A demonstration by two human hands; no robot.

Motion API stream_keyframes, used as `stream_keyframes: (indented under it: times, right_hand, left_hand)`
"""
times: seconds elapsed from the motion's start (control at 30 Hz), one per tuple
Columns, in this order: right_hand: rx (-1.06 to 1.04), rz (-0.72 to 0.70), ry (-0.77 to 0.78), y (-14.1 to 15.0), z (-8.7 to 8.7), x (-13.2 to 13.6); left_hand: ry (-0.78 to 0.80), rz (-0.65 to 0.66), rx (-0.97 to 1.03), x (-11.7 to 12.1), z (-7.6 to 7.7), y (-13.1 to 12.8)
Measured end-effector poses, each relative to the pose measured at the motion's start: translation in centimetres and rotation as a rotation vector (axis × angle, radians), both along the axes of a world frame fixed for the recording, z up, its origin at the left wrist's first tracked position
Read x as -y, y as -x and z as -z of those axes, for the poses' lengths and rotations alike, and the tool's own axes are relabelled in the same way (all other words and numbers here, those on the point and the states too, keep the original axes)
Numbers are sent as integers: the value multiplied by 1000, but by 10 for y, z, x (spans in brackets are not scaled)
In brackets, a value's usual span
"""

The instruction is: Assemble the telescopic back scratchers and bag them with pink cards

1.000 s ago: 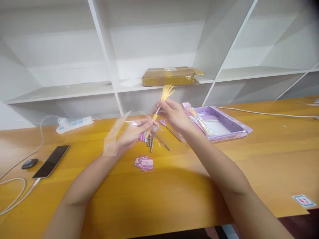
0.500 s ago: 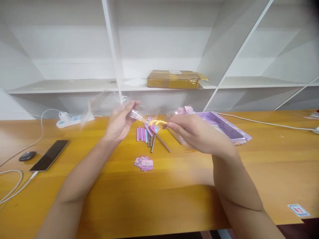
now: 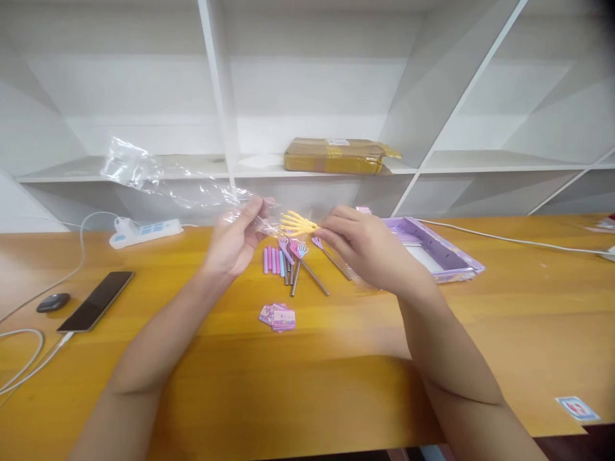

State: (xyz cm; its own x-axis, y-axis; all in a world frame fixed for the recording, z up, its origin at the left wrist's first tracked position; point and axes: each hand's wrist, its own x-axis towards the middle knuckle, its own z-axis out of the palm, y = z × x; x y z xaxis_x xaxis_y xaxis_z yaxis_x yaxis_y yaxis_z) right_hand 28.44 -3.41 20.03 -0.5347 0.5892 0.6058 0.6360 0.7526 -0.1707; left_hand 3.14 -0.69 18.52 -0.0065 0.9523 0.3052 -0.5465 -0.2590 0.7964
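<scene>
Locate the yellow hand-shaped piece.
In the head view, the yellow hand-shaped piece is near the centre, held by the right hand, pointing toward the left hand.

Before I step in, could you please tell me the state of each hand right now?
Left hand: closed, pinching a clear plastic bag.
Right hand: closed, holding a yellow back scratcher by its handle.

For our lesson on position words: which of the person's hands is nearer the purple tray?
Right. The right hand partly overlaps the purple tray in view; the left hand is well to its left.
</scene>
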Motion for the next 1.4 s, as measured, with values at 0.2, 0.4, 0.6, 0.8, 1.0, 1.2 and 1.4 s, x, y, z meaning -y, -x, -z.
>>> stream_keyframes:
  times: [0.2, 0.4, 0.6, 0.8, 1.0, 1.2, 1.4]
  right_hand:
    - [-52, -34, 8, 1, 2, -5]
    - [-196, -26, 146, 9, 2, -6]
    - [-153, 53, 394, 3, -1, -6]
    - [-103, 39, 427, -18, -11, -10]
    - [-147, 47, 471, -8, -7, -7]
    - [-173, 25, 429, 2, 0, -8]
    - [-224, 6, 430, 11, 1, -4]
  left_hand:
    - [13, 84, -38, 1, 9, -11]
    - [28, 125, -128, 5, 13, -19]
    - [-73, -30, -72, 1, 7, -8]
    - [-137, -166, -16, -5, -10, 15]
    - [-106, -84, -34, -4, -3, 5]
    - [-75, -63, -36, -5, 5, -1]
    - [-63, -47, -12, -3, 2, -1]
